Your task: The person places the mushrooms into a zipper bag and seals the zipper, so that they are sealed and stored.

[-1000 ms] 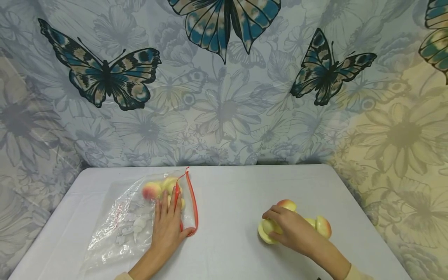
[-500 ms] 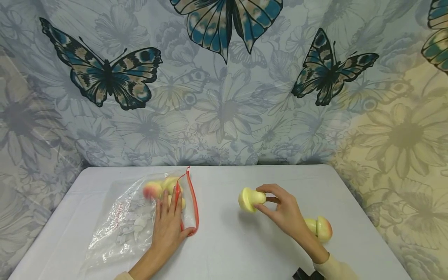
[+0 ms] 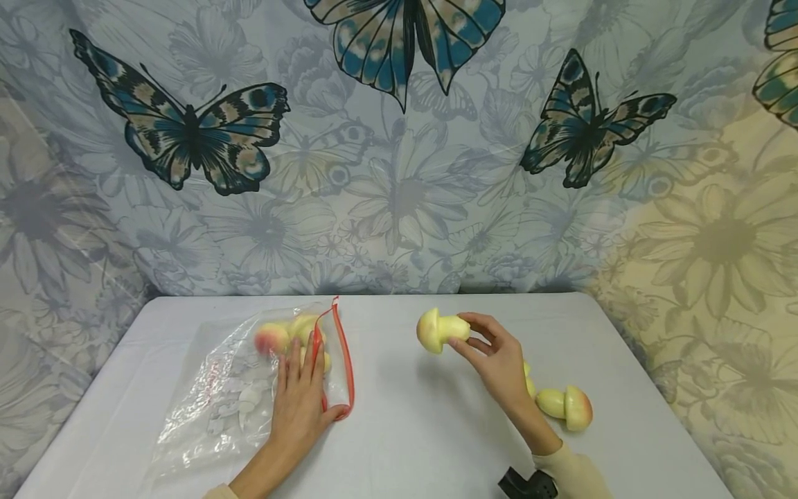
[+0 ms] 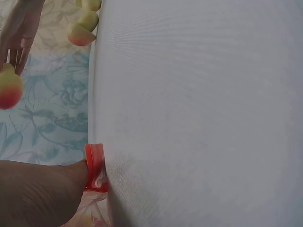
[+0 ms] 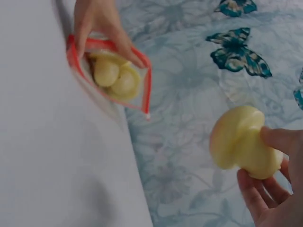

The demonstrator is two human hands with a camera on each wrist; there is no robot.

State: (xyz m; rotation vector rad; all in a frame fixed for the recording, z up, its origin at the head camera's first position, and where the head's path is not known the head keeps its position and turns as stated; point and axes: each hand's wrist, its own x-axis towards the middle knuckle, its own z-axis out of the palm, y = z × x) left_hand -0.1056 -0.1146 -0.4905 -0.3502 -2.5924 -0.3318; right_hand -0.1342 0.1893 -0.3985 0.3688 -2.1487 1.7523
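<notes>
My right hand (image 3: 499,360) pinches a toy mushroom (image 3: 430,330) by its stem, raised over the table with its cap to the left. In the right wrist view the thumb and fingers are round the pale stem of that mushroom (image 5: 236,135). My left hand (image 3: 298,395) lies with straight fingers on a clear zip bag (image 3: 212,388); its thumb touches the red zip edge (image 3: 346,346). The right wrist view shows the bag's mouth spread between that thumb and the fingers, with several mushrooms (image 5: 106,72) inside.
A mushroom (image 3: 576,409) with a reddish cap lies on the white table (image 3: 386,443) at right. Another mushroom (image 3: 528,378) is mostly hidden behind my right wrist. A black device (image 3: 528,484) sits at the right sleeve. A butterfly-patterned cloth (image 3: 399,208) hangs behind the table.
My right hand has lifted a mushroom from the group at right and carried it up and to the left. My left hand and the bag stay in place.
</notes>
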